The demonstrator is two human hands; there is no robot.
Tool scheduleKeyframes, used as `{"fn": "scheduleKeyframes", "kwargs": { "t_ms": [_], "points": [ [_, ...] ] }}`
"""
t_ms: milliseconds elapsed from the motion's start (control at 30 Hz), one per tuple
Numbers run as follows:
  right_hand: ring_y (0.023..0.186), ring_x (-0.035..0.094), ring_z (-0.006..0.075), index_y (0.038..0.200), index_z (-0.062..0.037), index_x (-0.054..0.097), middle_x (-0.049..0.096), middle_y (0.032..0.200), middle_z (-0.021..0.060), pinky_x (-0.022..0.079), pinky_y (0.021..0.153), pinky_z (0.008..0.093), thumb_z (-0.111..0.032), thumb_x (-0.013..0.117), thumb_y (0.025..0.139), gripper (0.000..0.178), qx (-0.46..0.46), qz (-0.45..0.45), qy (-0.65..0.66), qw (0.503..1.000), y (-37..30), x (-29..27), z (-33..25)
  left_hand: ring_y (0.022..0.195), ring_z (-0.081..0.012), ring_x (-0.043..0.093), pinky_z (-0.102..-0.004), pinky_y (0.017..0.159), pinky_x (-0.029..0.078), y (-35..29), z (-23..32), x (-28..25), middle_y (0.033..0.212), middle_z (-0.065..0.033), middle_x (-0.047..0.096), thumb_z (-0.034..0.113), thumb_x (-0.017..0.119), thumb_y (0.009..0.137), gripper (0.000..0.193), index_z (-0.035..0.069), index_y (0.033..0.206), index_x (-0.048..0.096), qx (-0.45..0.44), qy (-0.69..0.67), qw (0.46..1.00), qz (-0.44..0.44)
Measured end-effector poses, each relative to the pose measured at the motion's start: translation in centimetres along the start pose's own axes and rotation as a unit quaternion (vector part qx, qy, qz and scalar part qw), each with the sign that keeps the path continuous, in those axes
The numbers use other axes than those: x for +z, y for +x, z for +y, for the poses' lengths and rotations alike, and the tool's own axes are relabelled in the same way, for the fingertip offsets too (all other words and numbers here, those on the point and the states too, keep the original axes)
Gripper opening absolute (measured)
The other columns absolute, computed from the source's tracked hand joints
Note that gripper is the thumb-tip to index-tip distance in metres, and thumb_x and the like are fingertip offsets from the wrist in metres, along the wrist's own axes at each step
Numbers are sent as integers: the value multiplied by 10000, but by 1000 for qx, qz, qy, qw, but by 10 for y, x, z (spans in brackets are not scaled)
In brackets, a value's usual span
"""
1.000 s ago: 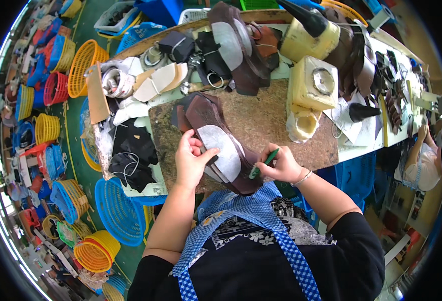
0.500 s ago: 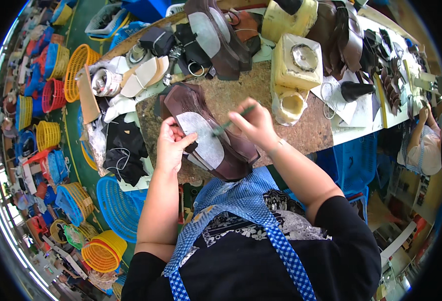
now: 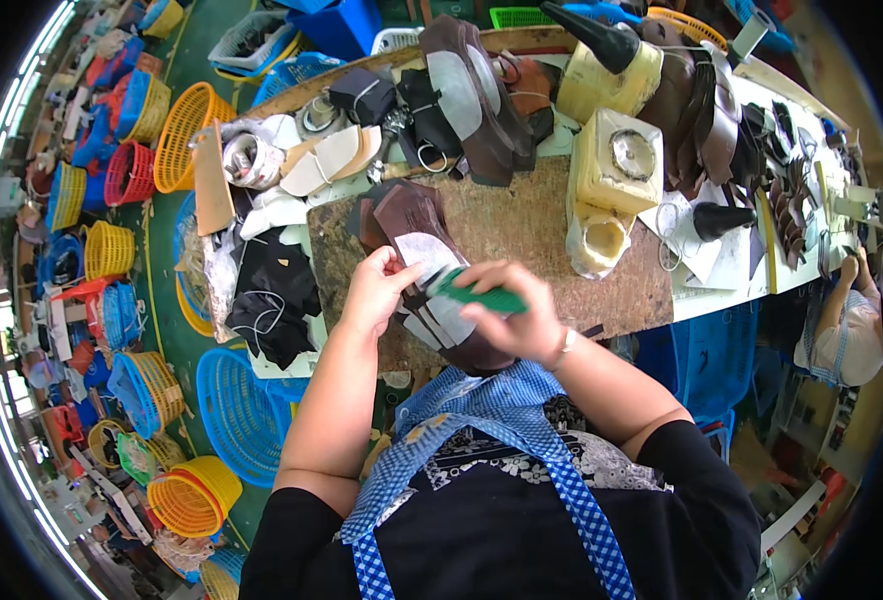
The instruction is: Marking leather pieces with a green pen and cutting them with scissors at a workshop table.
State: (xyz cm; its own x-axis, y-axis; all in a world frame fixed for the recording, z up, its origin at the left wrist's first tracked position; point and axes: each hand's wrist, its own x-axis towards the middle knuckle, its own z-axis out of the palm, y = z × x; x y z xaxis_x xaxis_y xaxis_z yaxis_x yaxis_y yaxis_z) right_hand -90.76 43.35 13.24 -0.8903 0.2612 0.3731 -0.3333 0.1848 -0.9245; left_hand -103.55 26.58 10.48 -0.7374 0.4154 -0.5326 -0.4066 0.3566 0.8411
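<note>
A stack of dark brown leather pieces [image 3: 416, 212] lies on the worn brown board [image 3: 521, 225] in front of me, with a pale grey lining patch [image 3: 423, 250] on its top piece. My left hand [image 3: 373, 292] rests at the stack's left edge, thumb and fingers pinched together over the patch; what they pinch is too small to make out. My right hand [image 3: 523, 310] is wrapped round a green-handled brush [image 3: 481, 292], its head over the patch close to my left fingertips. White strips show along the lower left of the patch.
Beyond the board lies another brown leather stack [image 3: 466, 95]. Yellowed glue containers [image 3: 616, 165] stand at the right, near a black cone-shaped thing [image 3: 721, 220]. Black pieces [image 3: 273, 290] lie at left. A blue basket [image 3: 241, 415] stands beside the table; a co-worker [image 3: 841, 325] is at far right.
My right hand has turned, showing more of the green handle, and the brush head has come nearer my left hand. My left fingers have drawn into a pinch. The whole view has shifted slightly.
</note>
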Motion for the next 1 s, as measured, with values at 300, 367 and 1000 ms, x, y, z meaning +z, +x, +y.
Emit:
{"fn": "scheduleKeyframes", "kwargs": {
  "t_ms": [300,367,1000],
  "points": [
    [539,606,235,847,-98,594,597,630,89,491,515,320,-91,624,730,120,-6,-26,-199,980,18,-25,0,966,-172,561,-317,872,431,-50,27,-27,1044,-77,599,8,713,689,475,-12,1129,534,13,-35,989,-145],
    [506,583,263,993,-198,625,571,570,82,453,470,366,-236,614,742,254,18,-258,-357,898,22,-22,7,996,-184,544,-327,894,414,-67,23,-26,1076,-69,577,21,730,679,516,-1,1148,516,70,9,984,-162],
    [616,629,252,1058,-160,599,635,711,100,493,540,345,-108,571,727,337,-8,15,-305,952,34,-44,15,1006,-212,545,-348,893,434,-61,100,-37,1100,-117,533,20,594,764,568,15,1268,332,269,-166,942,-110]
  ]
}}
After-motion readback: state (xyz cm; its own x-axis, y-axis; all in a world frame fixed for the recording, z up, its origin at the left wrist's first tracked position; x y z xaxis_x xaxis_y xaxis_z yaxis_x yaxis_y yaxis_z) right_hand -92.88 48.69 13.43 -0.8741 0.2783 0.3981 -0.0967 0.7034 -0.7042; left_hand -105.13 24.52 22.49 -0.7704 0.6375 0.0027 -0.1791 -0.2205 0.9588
